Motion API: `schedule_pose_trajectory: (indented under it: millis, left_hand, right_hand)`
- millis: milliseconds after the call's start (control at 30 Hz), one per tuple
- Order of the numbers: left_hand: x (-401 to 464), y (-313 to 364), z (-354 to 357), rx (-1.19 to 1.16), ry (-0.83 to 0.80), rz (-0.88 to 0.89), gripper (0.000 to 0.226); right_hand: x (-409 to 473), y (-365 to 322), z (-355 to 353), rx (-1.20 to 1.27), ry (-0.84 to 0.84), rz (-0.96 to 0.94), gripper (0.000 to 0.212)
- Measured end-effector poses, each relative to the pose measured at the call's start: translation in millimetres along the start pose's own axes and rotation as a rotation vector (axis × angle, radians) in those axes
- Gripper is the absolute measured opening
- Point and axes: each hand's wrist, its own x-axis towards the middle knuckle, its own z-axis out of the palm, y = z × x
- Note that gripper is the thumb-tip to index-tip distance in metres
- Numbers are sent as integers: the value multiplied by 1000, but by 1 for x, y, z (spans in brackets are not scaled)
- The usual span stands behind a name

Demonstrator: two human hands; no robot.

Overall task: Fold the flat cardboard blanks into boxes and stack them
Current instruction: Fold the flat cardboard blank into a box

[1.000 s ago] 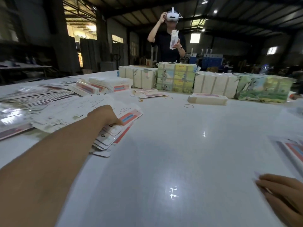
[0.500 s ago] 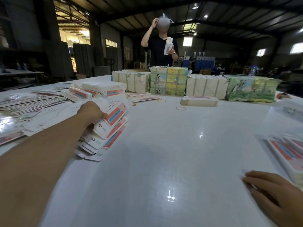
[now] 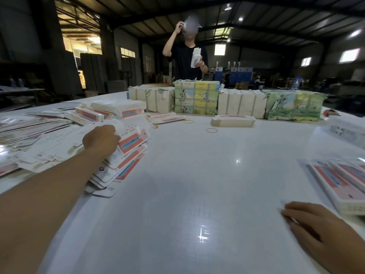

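My left hand (image 3: 101,138) reaches out toward ten o'clock and rests on the fanned pile of flat blanks (image 3: 120,165) at the left of the white bench (image 3: 197,184). Its fingers curl over the top blank (image 3: 132,141), a white card with a pink panel and a blue strip, and pinch its near edge so that the card lifts off the pile. Small dark print runs across the blanks, but it is too fine to read.

My right hand (image 3: 324,232) lies at five o'clock, palm down on the bench, fingers straight and a little spread, holding nothing. Just beyond it, at three o'clock, folded boxes (image 3: 339,182) with the same pink and blue faces lie side by side.

At eleven o'clock more folded boxes (image 3: 110,111) are heaped behind the blanks, and a loose spread of flat sheets (image 3: 29,127) runs off to nine o'clock. One closed box (image 3: 233,121) sits alone at one o'clock, with rubber bands (image 3: 211,130) near it on the bench. Across the far edge, at twelve o'clock, stands a row of wrapped bundles (image 3: 196,99), some plain white, some in green and yellow printed paper; their lettering is unreadable. Behind them a person (image 3: 187,56) in a dark shirt holds a white carton in one hand and raises the other to the head.
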Motion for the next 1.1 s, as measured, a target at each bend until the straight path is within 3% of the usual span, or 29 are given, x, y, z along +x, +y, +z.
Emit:
schedule_pose_trajectory:
  millis: [67,133,267,333,400,467,567,600,667,767,867,1000,1100]
  left_hand:
    - [-2,12,-16,-332,-11,44,11]
    - [-9,32,-38,-630,-81,89,8]
    - [-56,82,-66,-932,-399,182,16]
    - [-86,104,-65,-995,-580,255,15]
    - [-120,125,-58,-980,-753,335,16]
    - [-155,140,-46,-912,-930,391,15]
    - [-193,151,-28,-871,-1078,423,14]
    - [-200,153,-24,-877,-1038,420,14]
    - [-205,158,-23,-744,-808,487,19]
    - [-215,175,-36,-347,-484,787,70]
    - [-240,200,-41,-154,-438,994,107]
    - [-264,222,-34,-166,-271,940,93]
    - [-273,221,-29,-271,-134,811,85]
  right_hand:
    - [0,-4,-6,-124,61,-36,11]
    - [0,-5,-9,-140,-11,-44,28]
    - [-1,-6,-15,33,-104,115,30]
    - [3,-11,-20,330,31,274,33]
    - [7,-11,-30,811,157,545,30]
    - [9,-5,-37,1197,145,773,22]
    - [6,-2,-43,1324,33,798,13]
    - [5,-1,-42,1289,35,782,12]
    - [4,0,-40,1215,59,758,10]
    - [4,0,-39,1117,53,715,9]
    - [2,-5,-41,1125,56,660,12]
    - [-2,-9,-45,961,145,547,19]
    - [-5,-9,-48,730,242,421,46]
